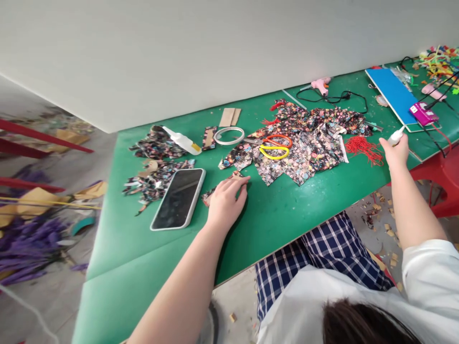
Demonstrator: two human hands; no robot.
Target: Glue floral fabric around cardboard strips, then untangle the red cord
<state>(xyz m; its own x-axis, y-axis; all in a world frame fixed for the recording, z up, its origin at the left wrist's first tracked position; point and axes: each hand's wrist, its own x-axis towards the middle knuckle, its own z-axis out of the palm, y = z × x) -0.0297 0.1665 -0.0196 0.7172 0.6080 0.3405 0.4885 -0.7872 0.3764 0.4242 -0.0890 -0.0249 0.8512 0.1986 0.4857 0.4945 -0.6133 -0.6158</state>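
Observation:
My left hand point(226, 199) lies palm down on the green tabletop, fingers stretched out over a small floral fabric piece point(207, 197) that it partly hides. At the table's right front edge, my right hand point(397, 150) is closed around a small white squeeze bottle point(396, 135), its nozzle pointing up. Between the hands lies a heap of dark floral fabric point(304, 155), with red and yellow handled scissors point(275, 147) on its left part. A bundle of red cords point(365, 150) is just left of my right hand.
A phone point(179, 198) lies left of my left hand, near fabric scraps point(158, 179) and another glue bottle point(182, 142). Behind are a tape roll point(229, 141), a covered strip point(209, 138) and card pieces point(229, 117). Farther right are a pink glue gun point(321, 86), blue board point(392, 93) and purple box point(423, 113).

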